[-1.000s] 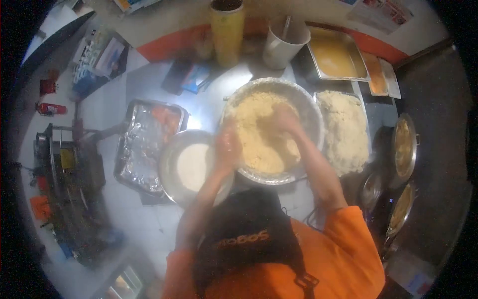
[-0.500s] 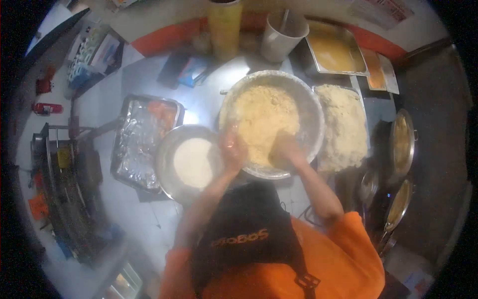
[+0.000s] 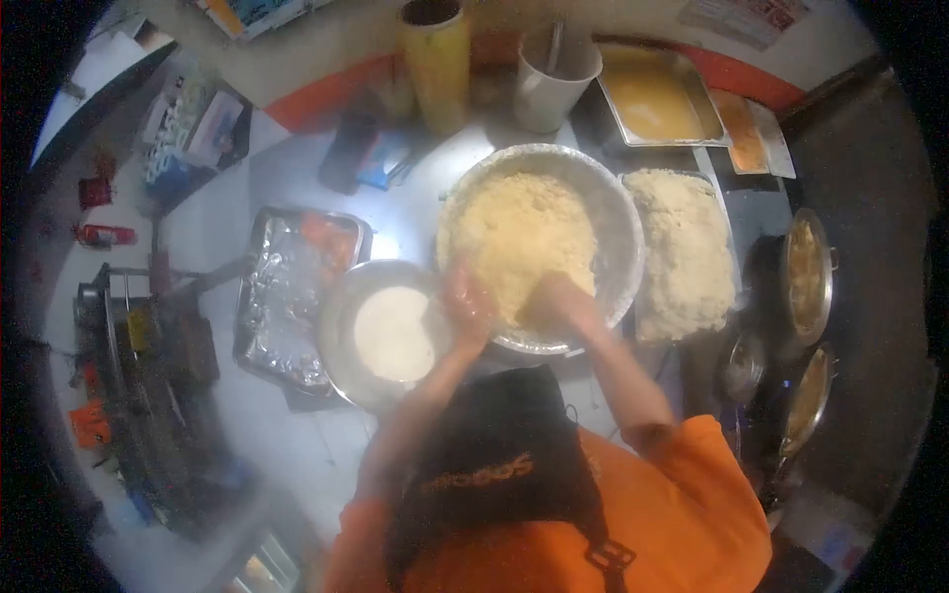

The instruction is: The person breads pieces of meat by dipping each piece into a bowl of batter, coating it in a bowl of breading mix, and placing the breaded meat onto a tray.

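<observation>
A large metal bowl (image 3: 621,237) holds pale yellow, crumbly breadcrumb-like coating (image 3: 534,222). My left hand (image 3: 470,301) is at the bowl's near left side, by the rim, with bits of the coating stuck to it. Blur hides how its fingers are bent. On the near right, my right hand (image 3: 561,299) reaches down into the coating, and its fingers are hidden there. Close by my left wrist stands a smaller metal bowl (image 3: 341,341) with white liquid or batter (image 3: 393,334) in it.
Left of the bowls lies a foil-lined tray (image 3: 282,296) with orange-red pieces. A tray heaped with crumbs (image 3: 682,252) borders the right. Behind stand a white jug (image 3: 556,84), a yellow cylinder (image 3: 437,69) and a steel pan of yellow liquid (image 3: 652,104). Round pans (image 3: 809,277) sit far right.
The view has shifted slightly. My right hand has moved a little within the coating, while my left hand stays near the left rim.
</observation>
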Tool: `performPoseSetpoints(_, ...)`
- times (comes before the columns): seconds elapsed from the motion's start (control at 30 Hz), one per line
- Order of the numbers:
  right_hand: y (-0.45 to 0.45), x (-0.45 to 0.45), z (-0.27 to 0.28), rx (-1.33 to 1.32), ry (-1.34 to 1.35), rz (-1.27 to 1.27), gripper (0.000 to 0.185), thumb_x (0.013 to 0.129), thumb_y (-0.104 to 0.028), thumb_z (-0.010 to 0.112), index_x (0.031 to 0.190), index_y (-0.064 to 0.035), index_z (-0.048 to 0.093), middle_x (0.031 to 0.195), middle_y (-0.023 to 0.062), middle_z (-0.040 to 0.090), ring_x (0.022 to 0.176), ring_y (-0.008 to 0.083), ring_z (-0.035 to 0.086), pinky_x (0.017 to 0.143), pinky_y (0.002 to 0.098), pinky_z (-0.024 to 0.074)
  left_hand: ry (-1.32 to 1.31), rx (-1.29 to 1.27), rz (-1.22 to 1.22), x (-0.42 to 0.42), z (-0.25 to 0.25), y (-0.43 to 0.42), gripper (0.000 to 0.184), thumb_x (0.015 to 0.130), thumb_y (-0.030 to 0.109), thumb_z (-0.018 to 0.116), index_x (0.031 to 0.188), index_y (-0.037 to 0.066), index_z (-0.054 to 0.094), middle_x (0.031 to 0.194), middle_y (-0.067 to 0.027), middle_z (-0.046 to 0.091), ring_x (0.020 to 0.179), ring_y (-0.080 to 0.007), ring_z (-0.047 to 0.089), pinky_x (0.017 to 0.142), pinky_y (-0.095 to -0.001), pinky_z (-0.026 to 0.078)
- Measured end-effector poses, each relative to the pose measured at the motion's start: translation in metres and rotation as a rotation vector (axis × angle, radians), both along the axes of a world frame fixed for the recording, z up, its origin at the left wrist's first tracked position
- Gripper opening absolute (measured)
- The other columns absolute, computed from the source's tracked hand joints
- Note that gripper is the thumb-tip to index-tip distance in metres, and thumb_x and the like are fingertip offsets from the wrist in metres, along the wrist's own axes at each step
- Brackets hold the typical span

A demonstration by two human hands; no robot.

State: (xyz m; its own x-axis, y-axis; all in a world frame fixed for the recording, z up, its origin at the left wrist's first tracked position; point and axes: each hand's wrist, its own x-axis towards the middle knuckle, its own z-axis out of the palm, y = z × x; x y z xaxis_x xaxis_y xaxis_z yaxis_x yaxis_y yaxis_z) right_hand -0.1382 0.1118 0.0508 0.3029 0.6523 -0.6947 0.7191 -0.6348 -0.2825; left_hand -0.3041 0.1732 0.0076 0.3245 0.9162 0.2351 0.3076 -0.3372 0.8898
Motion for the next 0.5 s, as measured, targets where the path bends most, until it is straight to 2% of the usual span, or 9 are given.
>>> performPoseSetpoints(0.07,-0.002,0.001,-0.016,0.177,0.04,0.02,0.037,0.07,-0.027,0.074,0.09,0.0035,0.072,0.09,0.0245,0.07,0.084,0.0372,0.069,0.073,0.0419,0.0559,0.162,0.015,-0.033,0.003,-0.007,0.003,0.04,0.083,-0.008,0.048,0.122,-0.004,0.059,0.102,-0.0168,0.068,0.078,-0.0173,0.062,0.065,-0.0291,0.05)
performPoseSetpoints(0.1,-0.003,0.007,-0.021,0.182,0.035,0.022,0.037,0.07,-0.027,0.074,0.09,0.0035,0.072,0.09,0.0245,0.07,0.084,0.0372,0.069,0.073,0.0419,0.0559,-0.044,0.055,-0.02,0.007,-0.019,0.005,0.04,0.084,-0.008,0.047,0.122,-0.004,0.059,0.104,-0.0175,0.069,0.081,-0.0184,0.064,0.067,-0.0302,0.051)
performPoseSetpoints(0.13,-0.011,0.012,-0.026,0.342,0.197,-0.104,0.043,0.078,-0.026,0.071,0.107,0.0051,0.066,0.102,0.0278,0.068,0.088,0.0378,0.069,0.077,0.0416,0.0556,-0.238,0.087,-0.009,0.005,-0.032,0.002,0.039,0.085,-0.007,0.047,0.122,-0.004,0.059,0.106,-0.0181,0.069,0.084,-0.0195,0.066,0.069,-0.0312,0.052)
performPoseSetpoints(0.2,-0.007,0.005,-0.049,0.512,0.356,-0.239,0.051,0.085,-0.025,0.067,0.124,0.0066,0.06,0.113,0.0311,0.065,0.093,0.0383,0.068,0.082,0.0413,0.0552,-0.147,0.121,0.0,0.009,-0.012,0.005,0.039,0.086,-0.007,0.047,0.123,-0.004,0.059,0.108,-0.0186,0.069,0.087,-0.0207,0.067,0.071,-0.0322,0.053)
performPoseSetpoints(0.23,0.005,-0.016,-0.069,0.864,-0.091,0.017,0.059,0.087,-0.022,0.064,0.134,0.0093,0.047,0.119,0.0323,0.062,0.095,0.0391,0.067,0.083,0.0411,0.055,-0.055,0.153,0.001,0.009,-0.002,0.005,0.039,0.086,-0.006,0.048,0.123,-0.004,0.059,0.111,-0.0192,0.069,0.09,-0.022,0.068,0.073,-0.0332,0.054)
performPoseSetpoints(0.3,0.009,-0.023,-0.057,1.172,-0.589,0.267,0.068,0.088,-0.019,0.061,0.143,0.0121,0.035,0.126,0.0334,0.058,0.097,0.0398,0.066,0.084,0.0408,0.0548,-0.006,0.203,-0.04,0.01,0.005,0.009,0.04,0.086,-0.007,0.048,0.124,-0.005,0.059,0.111,-0.0193,0.069,0.09,-0.0228,0.068,0.075,-0.0337,0.054)
performPoseSetpoints(0.4,-0.001,0.001,-0.033,1.138,-0.498,0.67,0.07,0.089,-0.013,0.055,0.144,0.0181,0.025,0.122,0.0323,0.06,0.09,0.0348,0.067,0.081,0.0394,0.0554,0.05,0.209,-0.039,0.01,0.008,0.009,0.041,0.086,-0.007,0.047,0.125,-0.005,0.058,0.11,-0.0184,0.069,0.092,-0.024,0.068,0.078,-0.0343,0.054)
performPoseSetpoints(0.43,0.003,0.009,-0.026,0.997,-0.424,0.66,0.063,0.09,-0.015,0.054,0.139,0.0166,0.03,0.116,0.0305,0.061,0.088,0.0334,0.066,0.078,0.0393,0.0553,0.069,0.162,-0.016,0.006,0.007,0.005,0.041,0.086,-0.007,0.047,0.126,-0.005,0.058,0.11,-0.0174,0.069,0.093,-0.0243,0.068,0.078,-0.0345,0.055)
performPoseSetpoints(0.5,0.024,0.027,0.006,0.529,-0.186,0.411,0.051,0.091,-0.019,0.054,0.128,0.0136,0.041,0.105,0.027,0.062,0.082,0.0306,0.066,0.073,0.0389,0.0551,0.007,0.08,-0.045,0.005,-0.003,0.005,0.042,0.087,-0.006,0.048,0.128,-0.004,0.056,0.11,-0.0153,0.069,0.088,-0.0227,0.067,0.075,-0.0332,0.055)
